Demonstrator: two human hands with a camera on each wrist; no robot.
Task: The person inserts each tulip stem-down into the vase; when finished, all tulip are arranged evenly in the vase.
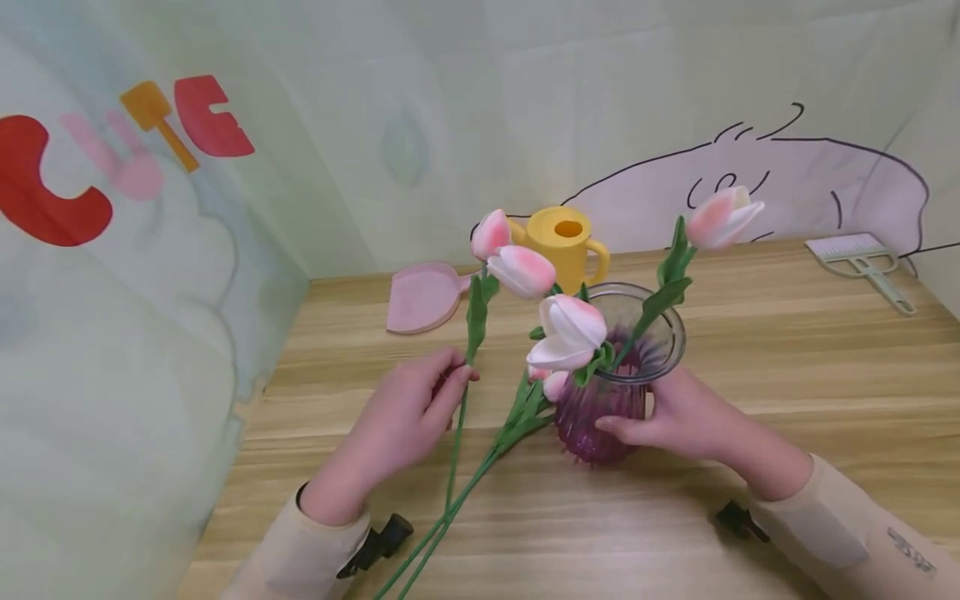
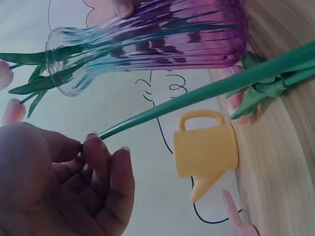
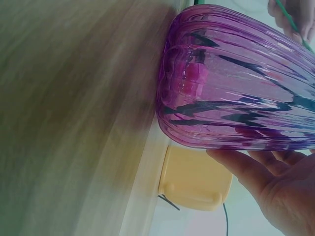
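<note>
My left hand [image 1: 412, 404] pinches the green stem of a pink-and-white artificial tulip [image 1: 491, 233], raised left of the vase. In the left wrist view thumb and fingertips meet on that stem [image 2: 162, 105]. My right hand [image 1: 686, 417] grips the ribbed purple glass vase [image 1: 600, 425], thumb in front, fingers partly hidden behind. The vase stands on the table, with a tulip [image 1: 726, 218] leaning right from its mouth and another tulip [image 1: 570, 333] drooping left. One more bloom [image 1: 522, 271] overlaps the raised one; whose stem it belongs to I cannot tell. Loose tulips [image 1: 555, 386] lie beside the vase.
Behind the vase stands a yellow watering can [image 1: 570, 250]. A pink dustpan [image 1: 423, 298] lies at the back left of the wooden table [image 1: 787, 375], a small brush [image 1: 862, 258] at the back right. Printed fabric walls rise behind and at the left.
</note>
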